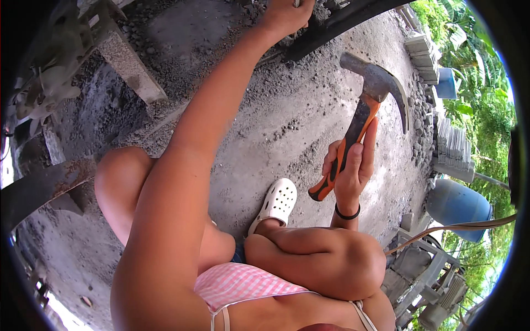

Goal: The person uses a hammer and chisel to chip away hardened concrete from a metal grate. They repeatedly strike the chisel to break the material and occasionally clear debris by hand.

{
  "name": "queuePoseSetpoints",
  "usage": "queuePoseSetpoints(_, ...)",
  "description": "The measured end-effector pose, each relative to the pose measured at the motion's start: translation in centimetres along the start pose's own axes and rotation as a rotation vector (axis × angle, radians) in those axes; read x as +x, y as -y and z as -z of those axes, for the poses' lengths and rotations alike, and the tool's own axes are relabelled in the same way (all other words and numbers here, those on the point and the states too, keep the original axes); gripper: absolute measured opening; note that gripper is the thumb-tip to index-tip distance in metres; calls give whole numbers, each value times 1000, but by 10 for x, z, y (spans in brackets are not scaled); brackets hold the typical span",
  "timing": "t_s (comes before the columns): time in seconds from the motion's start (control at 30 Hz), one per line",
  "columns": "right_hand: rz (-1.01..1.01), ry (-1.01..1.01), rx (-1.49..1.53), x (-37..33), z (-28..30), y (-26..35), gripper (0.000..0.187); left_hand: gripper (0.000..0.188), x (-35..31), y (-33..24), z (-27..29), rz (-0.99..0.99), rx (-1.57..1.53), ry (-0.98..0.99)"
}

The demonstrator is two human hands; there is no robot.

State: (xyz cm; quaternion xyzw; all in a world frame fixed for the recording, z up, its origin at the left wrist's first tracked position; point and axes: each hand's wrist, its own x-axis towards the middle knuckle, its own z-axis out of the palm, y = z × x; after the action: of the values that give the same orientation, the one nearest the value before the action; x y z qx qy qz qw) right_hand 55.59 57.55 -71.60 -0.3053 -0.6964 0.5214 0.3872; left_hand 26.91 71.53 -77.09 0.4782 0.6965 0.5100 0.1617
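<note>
My right hand [353,168] is closed around the orange and black handle of a claw hammer [359,105], the dark steel head raised and the claw curving down to the right. A black band circles that wrist. My left arm stretches far forward, and my left hand [282,21] is closed at the upper edge beside a dark metal beam [348,27]. A small pale bit shows between its fingers; what it grips is mostly cut off. Grey crumbled grit [243,60] lies beneath that hand.
My white perforated clog [280,198] rests on the gritty floor between my bent knees. At left are a concrete block [130,69] and a rusty metal bar [49,190]. To the right are blue barrels [458,207], stacked grey slabs [454,143], a motor-like machine [425,281] and a cable [458,227].
</note>
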Motion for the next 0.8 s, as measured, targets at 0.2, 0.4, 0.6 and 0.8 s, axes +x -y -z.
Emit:
queuePoseSetpoints(0.2,44,48,-26,4,1,2,52,45,6,3,-19,-47,42,-106)
queuePoseSetpoints(0.4,61,52,-32,-2,7,-3,53,50,-3,-56,26,-85,86,93)
queuePoseSetpoints(0.6,54,63,-29,1,4,-5,53,52,2,-45,42,77,-34,225)
queuePoseSetpoints(0.8,89,65,-66,-2,5,-6,53,50,6,-38,36,-28,86,259)
